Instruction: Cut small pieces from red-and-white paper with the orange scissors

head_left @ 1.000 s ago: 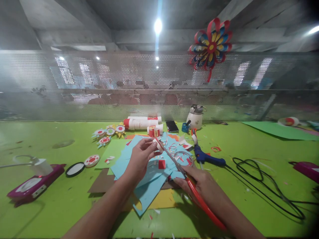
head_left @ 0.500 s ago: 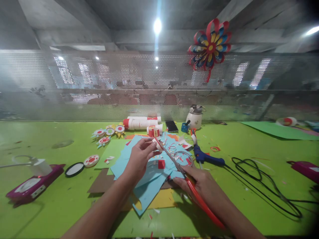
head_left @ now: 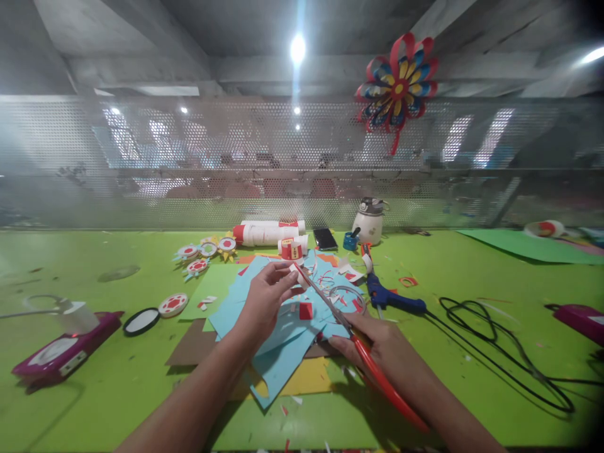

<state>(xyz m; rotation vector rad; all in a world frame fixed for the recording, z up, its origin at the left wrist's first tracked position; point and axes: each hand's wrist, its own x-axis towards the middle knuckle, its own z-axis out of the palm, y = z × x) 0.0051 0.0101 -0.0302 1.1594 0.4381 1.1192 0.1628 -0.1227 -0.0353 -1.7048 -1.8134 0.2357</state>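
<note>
Pinched in the fingers of my left hand point(head_left: 267, 294) is a small white-and-red piece of paper point(head_left: 299, 277). My right hand point(head_left: 377, 343) is closed around the red handles of a pair of scissors point(head_left: 387, 384). The blade tips reach up and left to the paper piece; whether they are closed on it I cannot tell. Beneath both hands lie overlapping light blue paper sheets point(head_left: 278, 371), strewn with red and white scraps. A red paper square point(head_left: 306, 311) rests on them.
A blue glue gun point(head_left: 396, 301) with a looped black cable lies on the right. Paper tubes point(head_left: 268, 235), a phone point(head_left: 325, 239) and a white jar-shaped bottle point(head_left: 368, 223) stand or lie at the back. Paper discs point(head_left: 173, 304) and a purple power strip point(head_left: 70, 352) are on the left.
Hardly anything differs. The scissors and the paper piece have shifted very slightly, with both hands keeping their hold.
</note>
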